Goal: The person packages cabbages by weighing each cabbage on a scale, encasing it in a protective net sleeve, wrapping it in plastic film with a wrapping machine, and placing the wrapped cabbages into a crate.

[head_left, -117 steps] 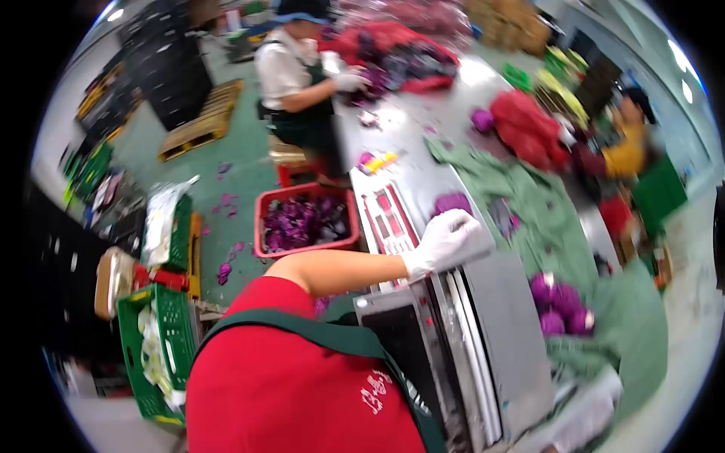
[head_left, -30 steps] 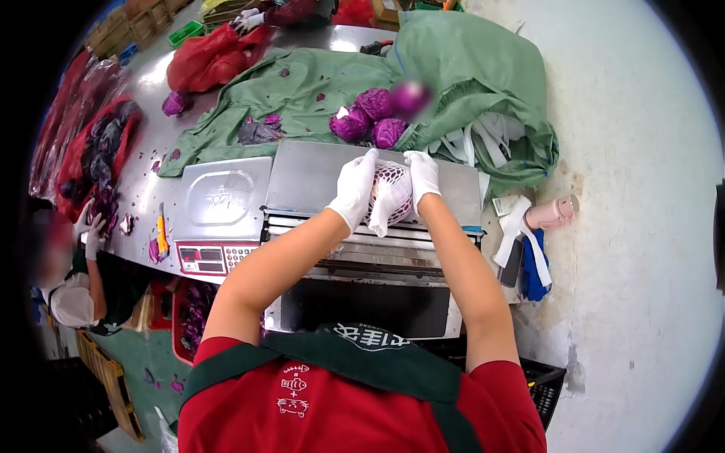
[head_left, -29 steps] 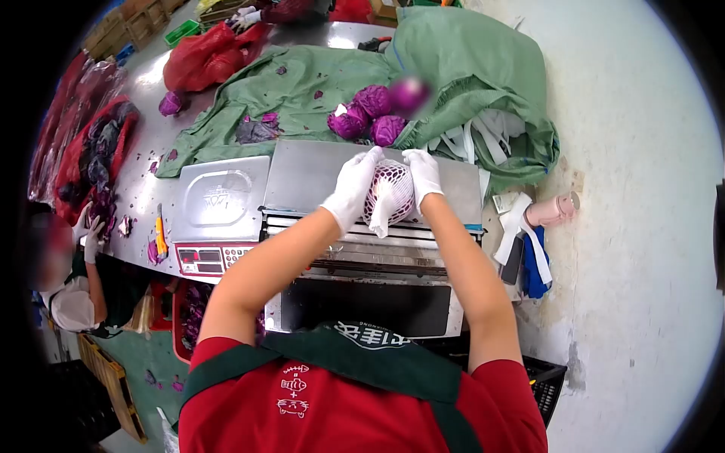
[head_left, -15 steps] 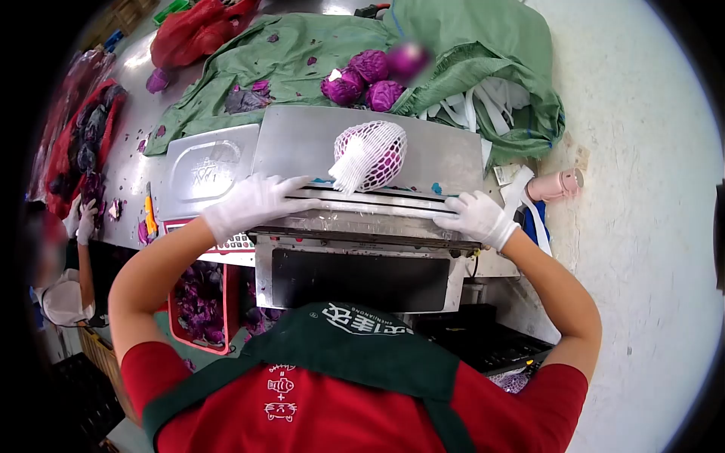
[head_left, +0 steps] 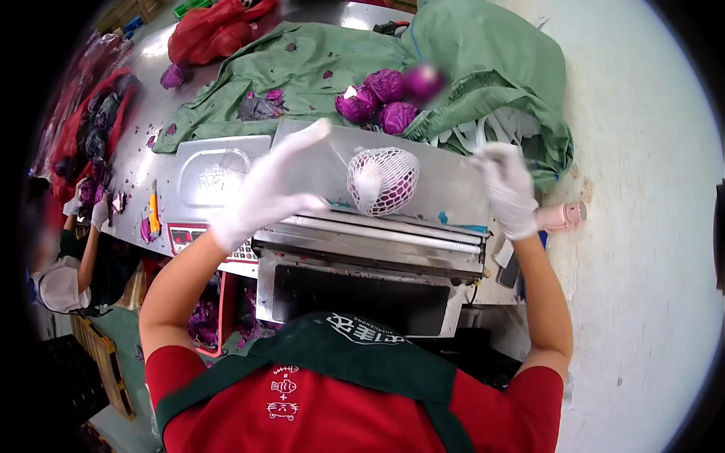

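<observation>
On the smooth metal plate rests netted cabbage (plumply round).

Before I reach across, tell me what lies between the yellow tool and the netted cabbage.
In the head view, from yellow tool to netted cabbage come the scale, the left hand, then metal plate.

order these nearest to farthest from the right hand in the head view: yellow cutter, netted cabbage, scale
From the right hand:
1. Netted cabbage: left of the hand, on the metal plate.
2. Scale: farther left, beside the plate.
3. Yellow cutter: farthest left, past the scale.
</observation>
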The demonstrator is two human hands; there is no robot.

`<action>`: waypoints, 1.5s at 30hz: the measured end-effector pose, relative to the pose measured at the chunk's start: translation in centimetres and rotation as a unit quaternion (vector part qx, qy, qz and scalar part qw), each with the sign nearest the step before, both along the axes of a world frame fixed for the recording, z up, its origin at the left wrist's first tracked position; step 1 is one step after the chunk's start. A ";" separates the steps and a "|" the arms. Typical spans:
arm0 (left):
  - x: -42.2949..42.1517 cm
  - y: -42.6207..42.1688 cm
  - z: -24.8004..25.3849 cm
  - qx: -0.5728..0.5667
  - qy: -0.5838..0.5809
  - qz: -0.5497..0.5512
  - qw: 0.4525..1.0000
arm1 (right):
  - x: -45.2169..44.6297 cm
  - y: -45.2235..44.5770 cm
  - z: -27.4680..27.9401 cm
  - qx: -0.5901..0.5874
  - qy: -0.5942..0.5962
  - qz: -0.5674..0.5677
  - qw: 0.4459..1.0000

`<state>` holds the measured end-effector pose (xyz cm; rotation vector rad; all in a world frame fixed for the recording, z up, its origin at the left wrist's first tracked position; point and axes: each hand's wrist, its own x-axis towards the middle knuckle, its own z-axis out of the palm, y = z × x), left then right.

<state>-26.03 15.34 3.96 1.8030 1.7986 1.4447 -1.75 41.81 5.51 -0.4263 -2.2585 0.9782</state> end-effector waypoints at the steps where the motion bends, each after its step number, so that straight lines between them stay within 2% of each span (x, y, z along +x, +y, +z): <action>1: -0.8 2.2 -1.3 -0.029 0.097 -0.012 0.995 | -1.6 1.0 -2.3 0.115 -0.012 0.017 0.993; 2: -1.2 4.2 -3.7 -0.058 0.193 -0.022 0.979 | -3.0 1.6 -4.4 0.228 -0.023 0.033 0.973; 3: -0.8 5.8 -5.7 -0.083 0.154 -0.050 0.983 | -4.1 1.2 -5.1 0.244 -0.160 0.064 0.954; 5: -0.2 8.1 -6.4 -0.108 0.113 -0.079 0.985 | -5.5 0.1 -8.8 0.145 -0.203 0.125 0.960; 6: 0.1 8.9 -6.0 -0.123 -0.003 -0.084 0.989 | -6.2 -1.0 -9.3 0.032 -0.106 0.154 0.982; 7: 0.3 9.2 -5.7 -0.138 -0.119 -0.089 0.979 | -6.1 -0.7 -8.9 -0.100 -0.166 0.154 0.969; 8: 0.5 9.0 -5.7 -0.143 -0.121 -0.094 0.978 | -5.2 -0.8 -8.4 -0.106 -0.167 0.150 0.969; 10: 1.9 7.7 -5.6 -0.254 -0.315 -0.132 0.905 | -2.7 -2.5 -5.8 -0.294 -0.225 0.247 0.895; 12: 5.7 4.3 -4.6 -0.292 -0.456 -0.140 0.829 | 0.8 -5.7 -6.6 -0.413 -0.233 0.294 0.830; 14: 8.5 1.3 -0.9 -0.417 -0.564 -0.120 0.703 | 3.9 -9.1 -2.8 -0.641 -0.319 0.221 0.662; 16: 10.3 -0.9 -2.5 -0.513 -0.601 -0.128 0.599 | 6.6 -12.0 -4.8 -0.718 -0.295 0.197 0.599; 17: 11.7 -2.3 -6.2 -0.484 -0.635 -0.160 0.580 | 7.7 -12.7 -6.1 -0.735 -0.334 0.213 0.550; 20: 13.8 -3.9 -7.6 -0.504 -0.637 -0.163 0.560 | 10.3 -15.3 -10.7 -0.794 -0.301 0.164 0.503; 21: 13.9 -4.1 -9.3 -0.516 -0.640 -0.148 0.549 | 10.7 -15.5 -12.4 -0.779 -0.310 0.173 0.517; 22: 13.9 -4.1 -10.4 -0.518 -0.643 -0.141 0.547 | 11.2 -15.6 -14.0 -0.763 -0.320 0.182 0.531; 23: 14.0 -5.0 -10.9 -0.488 -0.655 -0.141 0.560 | 11.9 -15.8 -15.5 -0.796 -0.265 0.156 0.521; 24: 14.1 -5.8 -10.7 -0.456 -0.666 -0.141 0.573 | 12.2 -16.0 -15.1 -0.795 -0.264 0.158 0.523; 26: 13.9 -8.8 -12.8 -0.396 -0.507 -0.091 0.760 | 12.7 -16.3 -13.3 -0.775 -0.313 0.060 0.546; 27: 14.6 -10.5 -7.9 -0.359 -0.477 -0.002 0.802 | 13.4 -16.6 -12.4 -0.811 -0.254 -0.003 0.528; 28: 14.6 -12.3 -8.4 -0.330 -0.291 0.030 0.898 | 13.9 -17.3 -11.4 -0.810 -0.252 0.000 0.529; 30: 14.4 -14.8 -9.4 -0.307 -0.083 0.085 0.944 | 15.4 -18.9 -10.0 -0.624 -0.195 -0.044 0.755; 31: 14.5 -14.8 -9.6 -0.306 -0.081 0.084 0.945 | 16.1 -19.4 -11.0 -0.388 -0.241 0.031 0.889; 32: 14.7 -14.4 -9.7 -0.274 -0.234 0.108 0.927 | 17.0 -19.7 -10.9 -0.327 -0.284 0.023 0.901; 33: 15.0 -13.6 -9.4 -0.236 -0.382 0.130 0.884 | 16.9 -19.6 -10.8 -0.400 -0.267 -0.007 0.877; 34: 15.3 -12.2 -8.5 -0.205 -0.478 0.142 0.842 | 16.7 -19.2 -10.8 -0.469 -0.250 -0.037 0.846; 35: 14.9 -12.1 -8.5 -0.180 -0.600 0.114 0.771 | 16.6 -18.9 -10.3 -0.554 -0.181 -0.066 0.810; 36: 14.5 -12.6 -8.8 -0.150 -0.710 0.085 0.682 | 16.6 -18.6 -10.2 -0.607 -0.160 -0.111 0.771; 37: 14.1 -13.7 -9.5 -0.166 -0.772 0.073 0.609 | 17.0 -18.2 -10.3 -0.641 -0.173 -0.125 0.737; 38: 15.0 -14.5 -10.0 -0.170 -0.775 0.078 0.603 | 17.6 -18.1 -10.4 -0.676 -0.184 -0.141 0.700; 40: 17.4 -16.4 -10.2 -0.335 -0.674 0.311 0.580 | 19.2 -18.6 -12.9 -0.726 -0.286 -0.175 0.601; 41: 17.4 -18.6 -12.1 -0.404 -0.643 0.254 0.599 | 19.7 -19.2 -14.5 -0.711 -0.340 -0.161 0.594; 42: 18.8 -19.8 -16.5 -0.415 -0.575 0.243 0.662 | 20.2 -20.2 -16.1 -0.687 -0.354 -0.137 0.619; 43: 20.0 -20.0 -20.3 -0.431 -0.535 0.227 0.690 | 19.8 -20.6 -16.6 -0.673 -0.408 -0.117 0.606; 44: 20.6 -19.2 -22.4 -0.444 -0.493 0.210 0.719 | 19.0 -20.9 -17.1 -0.655 -0.457 -0.094 0.594; 45: 20.7 -17.1 -22.6 -0.472 -0.494 0.119 0.721 | 17.6 -22.0 -18.0 -0.657 -0.441 -0.090 0.605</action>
